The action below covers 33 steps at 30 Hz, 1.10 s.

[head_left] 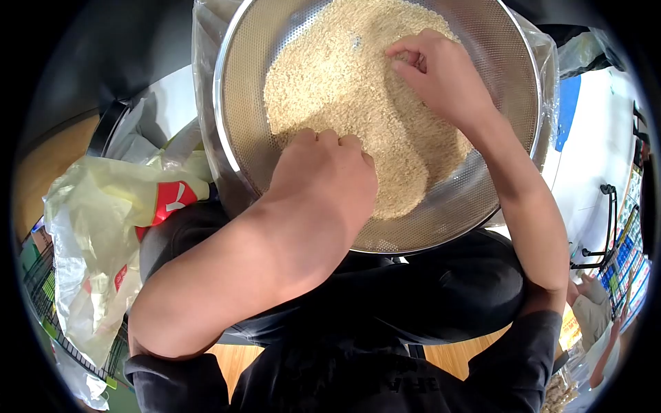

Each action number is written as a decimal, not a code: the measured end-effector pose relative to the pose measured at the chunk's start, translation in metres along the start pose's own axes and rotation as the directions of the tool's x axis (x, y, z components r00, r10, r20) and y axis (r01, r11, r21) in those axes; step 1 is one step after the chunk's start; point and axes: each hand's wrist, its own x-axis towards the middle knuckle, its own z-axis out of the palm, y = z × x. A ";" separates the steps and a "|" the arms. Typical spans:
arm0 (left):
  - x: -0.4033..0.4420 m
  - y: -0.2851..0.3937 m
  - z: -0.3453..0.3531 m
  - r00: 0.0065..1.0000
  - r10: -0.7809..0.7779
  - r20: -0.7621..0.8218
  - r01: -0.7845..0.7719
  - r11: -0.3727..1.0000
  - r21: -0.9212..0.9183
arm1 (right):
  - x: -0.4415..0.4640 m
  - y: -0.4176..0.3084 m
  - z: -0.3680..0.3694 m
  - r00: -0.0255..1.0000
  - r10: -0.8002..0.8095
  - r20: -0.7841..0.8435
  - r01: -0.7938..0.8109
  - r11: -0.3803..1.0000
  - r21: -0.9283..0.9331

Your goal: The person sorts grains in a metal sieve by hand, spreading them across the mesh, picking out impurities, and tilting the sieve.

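Pale grain (330,82) lies heaped in a large round perforated metal strainer (241,89) above my lap. My left hand (327,172) is at the near left of the heap, back of the hand up, its fingers bent down onto the grain with their tips hidden. My right hand (434,72) is over the right side of the heap, thumb and fingertips curled close together in a pinch. Whatever that pinch may hold is too small to make out.
Clear plastic (206,41) surrounds the strainer's rim. A yellowish plastic bag (103,206) with a red label hangs at the left, beside a wire basket (48,289). Another person (595,310) shows at the lower right edge, near packaged goods.
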 end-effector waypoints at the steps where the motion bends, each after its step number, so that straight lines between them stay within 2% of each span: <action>1: 0.000 0.001 -0.001 1.000 0.001 0.002 -0.001 1.000 -0.003 | 0.001 -0.001 0.000 1.000 0.014 -0.015 -0.015 1.000 -0.016; 6: 0.002 0.004 -0.008 0.994 -0.004 0.112 -0.006 0.996 0.092 | 0.002 -0.004 0.000 0.999 0.043 -0.033 -0.044 0.998 -0.051; 9: 0.005 0.004 -0.008 0.991 -0.003 0.132 -0.006 0.998 0.067 | 0.002 -0.003 0.001 0.998 0.024 -0.056 -0.026 0.999 -0.032; 12: 0.004 0.005 -0.010 0.994 -0.002 0.110 -0.005 0.998 0.061 | 0.003 -0.001 0.002 0.999 0.029 -0.041 -0.030 0.999 -0.045; 15: 0.005 0.005 -0.005 0.998 -0.011 0.061 0.008 0.999 0.048 | 0.003 0.004 0.006 0.993 -0.023 -0.116 0.011 0.995 -0.096; 17: 0.005 0.004 -0.004 0.997 -0.003 0.072 0.000 0.999 0.043 | 0.003 -0.006 -0.002 0.990 0.095 -0.100 -0.101 0.993 -0.057; 20: 0.006 0.004 -0.004 0.997 0.008 0.081 -0.012 0.999 0.046 | 0.003 -0.006 -0.006 0.989 0.123 -0.085 -0.130 0.988 -0.081; 24: 0.008 0.004 -0.003 0.995 0.008 0.096 -0.012 0.999 0.038 | 0.003 0.001 -0.002 0.991 0.113 -0.073 -0.123 0.982 -0.141; 26: 0.008 0.005 -0.003 0.997 0.000 0.075 -0.004 0.999 0.047 | 0.002 0.004 0.000 0.990 0.047 -0.131 -0.067 0.986 -0.153; 30: 0.007 0.004 -0.004 0.997 0.001 0.079 -0.007 0.997 0.071 | 0.000 0.005 -0.003 0.987 0.100 -0.125 -0.125 0.968 -0.219; 32: 0.007 0.004 -0.003 0.997 -0.004 0.073 -0.001 0.998 0.068 | 0.002 0.011 0.001 0.993 -0.073 -0.098 0.062 0.992 -0.108; 33: 0.007 0.005 -0.003 0.997 -0.004 0.073 -0.001 0.998 0.068 | 0.003 0.010 0.001 0.997 -0.074 -0.036 0.071 0.993 -0.091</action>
